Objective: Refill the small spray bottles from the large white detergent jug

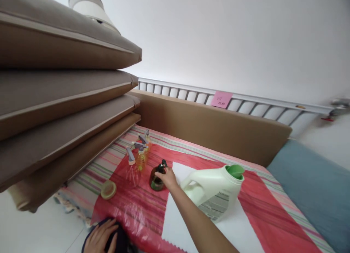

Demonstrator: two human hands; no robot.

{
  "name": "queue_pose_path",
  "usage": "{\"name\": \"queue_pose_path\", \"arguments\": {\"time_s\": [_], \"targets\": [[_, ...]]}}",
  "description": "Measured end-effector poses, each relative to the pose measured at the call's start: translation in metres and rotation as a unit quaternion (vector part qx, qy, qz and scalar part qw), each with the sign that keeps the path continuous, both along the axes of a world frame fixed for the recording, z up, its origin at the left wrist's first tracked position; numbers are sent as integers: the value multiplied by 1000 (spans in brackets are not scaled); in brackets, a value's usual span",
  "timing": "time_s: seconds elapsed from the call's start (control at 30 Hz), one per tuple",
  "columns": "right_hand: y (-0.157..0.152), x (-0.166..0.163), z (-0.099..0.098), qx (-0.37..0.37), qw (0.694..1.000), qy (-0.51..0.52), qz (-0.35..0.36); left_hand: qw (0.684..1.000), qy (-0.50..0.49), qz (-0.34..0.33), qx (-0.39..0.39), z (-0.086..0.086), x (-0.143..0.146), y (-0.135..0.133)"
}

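Right hand (168, 177) curled round the head of the dark spray bottle (156, 181), upright on the red sheet (136, 209) (likely a drip guard) beside the uncapped jug (216, 191); left hand (100, 238) flat, fingers spread, probably bracing on a dark cloth (121, 241).

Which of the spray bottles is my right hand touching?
The dark bottle with the black trigger; the clear one and yellow ones stand apart from your right hand.

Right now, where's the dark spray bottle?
Head view, left of centre, on the red sheet: dark spray bottle touched by the right hand, between a clear spray bottle and white jug.
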State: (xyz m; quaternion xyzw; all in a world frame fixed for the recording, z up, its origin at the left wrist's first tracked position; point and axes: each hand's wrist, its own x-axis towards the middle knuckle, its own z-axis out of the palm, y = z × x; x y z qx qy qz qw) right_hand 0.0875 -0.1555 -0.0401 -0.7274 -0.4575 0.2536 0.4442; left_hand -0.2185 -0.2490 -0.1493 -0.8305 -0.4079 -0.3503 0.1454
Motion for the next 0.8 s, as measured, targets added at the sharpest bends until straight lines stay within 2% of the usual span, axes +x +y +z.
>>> {"name": "queue_pose_path", "arguments": {"time_s": [0.27,0.43,0.67,0.8], "targets": [[6,-3,-14,3,999,32,14,995,-44,40,-85,13,10,-18],[-11,-11,-10,25,998,46,22,985,-74,52,-144,25,15,-24],[-33,-15,0,46,997,62,29,979,-100,40,-173,27,14,-26],[-54,-22,-5,45,996,67,41,964,-158,6,-215,38,41,-20]]}}
